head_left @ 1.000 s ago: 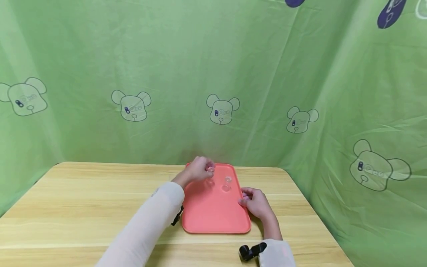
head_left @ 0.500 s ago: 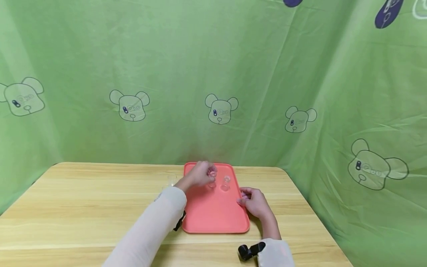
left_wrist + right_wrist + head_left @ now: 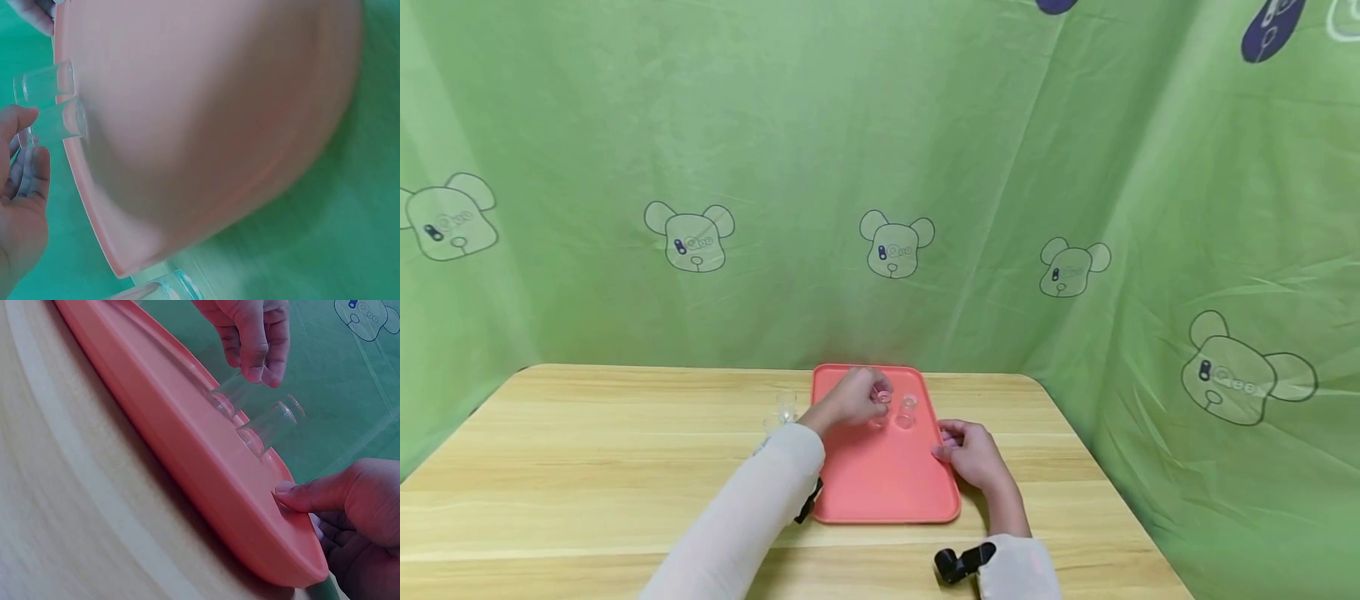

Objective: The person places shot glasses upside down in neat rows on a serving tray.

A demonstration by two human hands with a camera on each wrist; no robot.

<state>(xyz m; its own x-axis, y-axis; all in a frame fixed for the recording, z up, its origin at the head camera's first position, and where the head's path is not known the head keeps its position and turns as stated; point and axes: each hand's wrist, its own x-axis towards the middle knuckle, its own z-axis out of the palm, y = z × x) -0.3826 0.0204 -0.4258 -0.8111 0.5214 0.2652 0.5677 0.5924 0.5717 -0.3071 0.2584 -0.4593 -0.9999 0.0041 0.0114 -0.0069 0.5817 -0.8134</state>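
On the pink tray (image 3: 887, 483), my left hand (image 3: 850, 397) pinches the upper end of a small clear glass (image 3: 59, 122) between thumb and fingers. That glass is upright, with its base at the tray surface. A second clear glass (image 3: 270, 429) stands close beside it, on the right in the head view (image 3: 907, 412). My right hand (image 3: 976, 454) grips the tray's right edge, its thumb (image 3: 312, 495) lying over the rim and its other fingers partly hidden behind the edge.
More clear glasses (image 3: 786, 406) stand on the wooden table (image 3: 625, 467) left of the tray, partly hidden by the left forearm. A green curtain (image 3: 790, 167) with bear drawings hangs behind the table and along its right side.
My left hand has moved slightly right and nearer with the glass, closer to the second glass. Glasses left of the tray have come into view. My right hand keeps its grip on the tray.
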